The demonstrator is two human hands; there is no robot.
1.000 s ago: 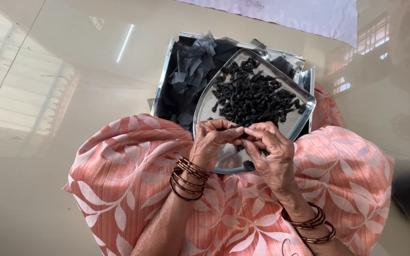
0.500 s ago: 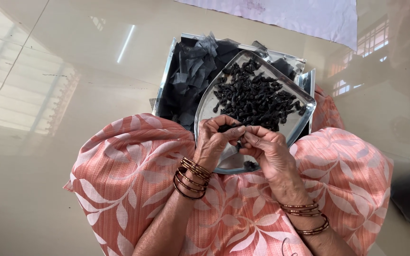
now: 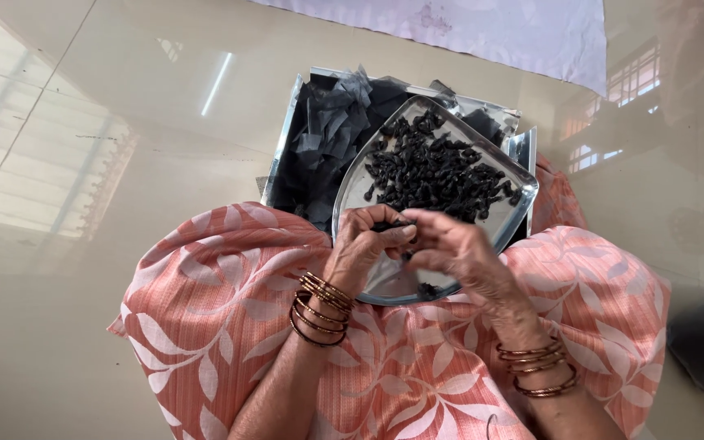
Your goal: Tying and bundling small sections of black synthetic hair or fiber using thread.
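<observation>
Steel plate (image 3: 508, 213): rests on the lap over the pink leaf-print cloth (image 3: 205, 318), close under both hands, heaped with small black pieces (image 3: 437, 171). Left hand (image 3: 364, 244) and right hand (image 3: 450, 248): fingertips meet, pinching one black piece (image 3: 391, 227) above the plate's near edge; wrists bent inward, bangles (image 3: 319, 305) on both. Tray of dark scraps (image 3: 327, 147): behind, on the glossy floor (image 3: 83, 122).
</observation>
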